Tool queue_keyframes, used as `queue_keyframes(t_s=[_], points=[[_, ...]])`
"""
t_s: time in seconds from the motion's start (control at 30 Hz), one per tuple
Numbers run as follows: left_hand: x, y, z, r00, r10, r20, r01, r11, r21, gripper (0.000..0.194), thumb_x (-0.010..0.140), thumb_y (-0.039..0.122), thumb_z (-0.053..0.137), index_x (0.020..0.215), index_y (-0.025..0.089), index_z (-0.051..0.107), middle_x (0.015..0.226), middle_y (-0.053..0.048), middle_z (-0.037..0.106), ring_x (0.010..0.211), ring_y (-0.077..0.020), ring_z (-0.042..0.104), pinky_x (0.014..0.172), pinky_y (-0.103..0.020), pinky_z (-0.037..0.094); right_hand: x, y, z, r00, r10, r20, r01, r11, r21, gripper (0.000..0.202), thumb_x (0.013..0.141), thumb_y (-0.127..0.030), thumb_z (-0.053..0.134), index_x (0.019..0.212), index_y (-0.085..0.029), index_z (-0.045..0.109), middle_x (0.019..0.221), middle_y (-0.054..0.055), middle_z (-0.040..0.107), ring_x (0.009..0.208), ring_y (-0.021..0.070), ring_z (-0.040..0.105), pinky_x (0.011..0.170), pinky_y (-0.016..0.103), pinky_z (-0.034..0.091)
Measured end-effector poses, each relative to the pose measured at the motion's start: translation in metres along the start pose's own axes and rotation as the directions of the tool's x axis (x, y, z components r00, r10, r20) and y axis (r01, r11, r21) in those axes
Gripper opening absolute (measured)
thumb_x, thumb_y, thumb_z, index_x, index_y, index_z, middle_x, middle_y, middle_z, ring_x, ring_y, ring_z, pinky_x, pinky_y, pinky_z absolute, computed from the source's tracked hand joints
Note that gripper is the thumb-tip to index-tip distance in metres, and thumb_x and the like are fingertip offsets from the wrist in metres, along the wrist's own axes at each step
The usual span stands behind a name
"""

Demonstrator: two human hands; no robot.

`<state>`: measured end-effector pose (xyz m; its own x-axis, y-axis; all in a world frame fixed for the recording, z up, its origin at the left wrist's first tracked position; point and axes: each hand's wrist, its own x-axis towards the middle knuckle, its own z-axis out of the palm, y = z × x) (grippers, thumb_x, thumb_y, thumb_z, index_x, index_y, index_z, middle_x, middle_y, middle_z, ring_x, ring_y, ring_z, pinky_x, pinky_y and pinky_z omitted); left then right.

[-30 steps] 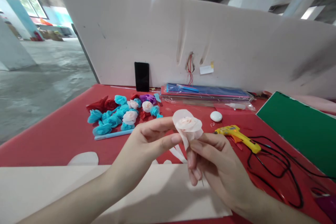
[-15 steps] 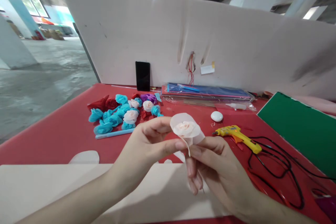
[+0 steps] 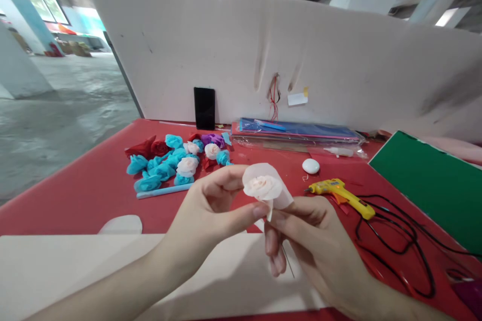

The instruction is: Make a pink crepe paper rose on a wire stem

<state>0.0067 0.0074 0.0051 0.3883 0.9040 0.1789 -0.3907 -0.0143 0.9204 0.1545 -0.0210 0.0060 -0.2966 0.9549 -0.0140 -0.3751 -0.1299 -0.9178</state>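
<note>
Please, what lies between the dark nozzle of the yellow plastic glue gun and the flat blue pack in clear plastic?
In the head view, a smooth white oval object lies there, with a small pale curl nearer the nozzle.

Pale pink paper flower (image 3: 260, 188) sitting up in air, between left hand (image 3: 205, 213) and right hand (image 3: 316, 243), fingers pinching its bottom. Middle curling round in small ruffly folds, looking a bit peachy. Bigger, thin, smooth petal wrapping behind and on right side. Flower's face tipping toward viewer. Thin dark wire (image 3: 288, 260) poking out below right fingers, slanting down.
</note>
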Motion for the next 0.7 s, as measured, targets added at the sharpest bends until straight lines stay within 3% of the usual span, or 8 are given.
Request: queue_keyframes(t_s=[0.17, 0.33, 0.43, 0.53, 0.63, 0.7], points=[[-0.0001, 0.0013, 0.0018, 0.995, 0.064, -0.078, -0.059, 0.996, 0.064, 0.022, 0.070, 0.019, 0.073, 0.091, 0.024, 0.067, 0.078, 0.001, 0.066, 0.096, -0.0231, 0.062, 0.080, -0.030, 0.051, 0.0001, 0.0005, 0.0004, 0.999, -0.046, 0.016, 0.047, 0.998, -0.031, 0.017, 0.078, -0.025, 0.064, 0.066, -0.014, 0.070, 0.055, 0.000, 0.062, 0.042, 0.0050, 0.054, 0.043, 0.016, 0.045], [-0.0021, 0.0012, 0.0042, 0.989, 0.083, -0.125, -0.068, 0.991, 0.116, 0.023, 0.071, 0.019, 0.071, 0.092, 0.025, 0.063, 0.087, 0.001, 0.068, 0.092, -0.0196, 0.062, 0.080, -0.029, 0.050, 0.0032, -0.0003, 0.0005, 0.994, -0.105, 0.018, 0.107, 0.982, -0.156, 0.015, 0.078, -0.023, 0.063, 0.067, -0.015, 0.069, 0.056, -0.001, 0.061, 0.043, 0.0048, 0.054, 0.046, 0.016, 0.045], [-0.0031, -0.0005, 0.0049, 0.977, 0.134, -0.169, -0.109, 0.983, 0.148, 0.023, 0.071, 0.017, 0.070, 0.091, 0.025, 0.061, 0.085, 0.002, 0.067, 0.089, -0.0186, 0.062, 0.079, -0.028, 0.051, 0.0043, -0.0005, 0.0011, 0.994, -0.106, 0.001, 0.104, 0.976, -0.192, 0.002, 0.067, -0.016, 0.072, 0.068, -0.016, 0.070, 0.056, -0.003, 0.058, 0.044, 0.0055, 0.053, 0.044, 0.017, 0.046], [-0.0038, -0.0028, 0.0052, 0.975, 0.154, -0.159, -0.128, 0.979, 0.160, 0.027, 0.072, 0.016, 0.070, 0.093, 0.027, 0.059, 0.081, 0.004, 0.065, 0.082, -0.0153, 0.062, 0.076, -0.025, 0.052, 0.0043, -0.0003, 0.0032, 0.991, -0.119, -0.053, 0.106, 0.973, -0.203, 0.014, 0.057, -0.010, 0.077, 0.068, -0.017, 0.070, 0.055, -0.004, 0.055, 0.045, 0.0059, 0.051, 0.043, 0.016, 0.047], [-0.0040, -0.0034, 0.0051, 0.986, 0.116, -0.122, -0.102, 0.988, 0.115, 0.027, 0.072, 0.018, 0.070, 0.094, 0.027, 0.057, 0.080, 0.003, 0.065, 0.075, -0.0147, 0.062, 0.062, -0.022, 0.053, 0.0039, -0.0004, 0.0053, 0.988, -0.140, -0.061, 0.123, 0.965, -0.234, 0.005, 0.066, -0.015, 0.072, 0.063, -0.016, 0.068, 0.052, -0.003, 0.056, 0.044, 0.0053, 0.049, 0.043, 0.015, 0.044], [-0.0035, -0.0023, 0.0042, 0.989, 0.084, -0.121, -0.074, 0.993, 0.091, 0.030, 0.070, 0.023, 0.071, 0.096, 0.024, 0.057, 0.079, 0.000, 0.065, 0.070, -0.0163, 0.062, 0.055, -0.023, 0.053, 0.0035, -0.0004, 0.0053, 0.986, -0.163, -0.036, 0.148, 0.955, -0.258, 0.015, 0.075, -0.020, 0.065, 0.062, -0.015, 0.067, 0.051, -0.002, 0.057, 0.042, 0.0052, 0.049, 0.044, 0.016, 0.043]])
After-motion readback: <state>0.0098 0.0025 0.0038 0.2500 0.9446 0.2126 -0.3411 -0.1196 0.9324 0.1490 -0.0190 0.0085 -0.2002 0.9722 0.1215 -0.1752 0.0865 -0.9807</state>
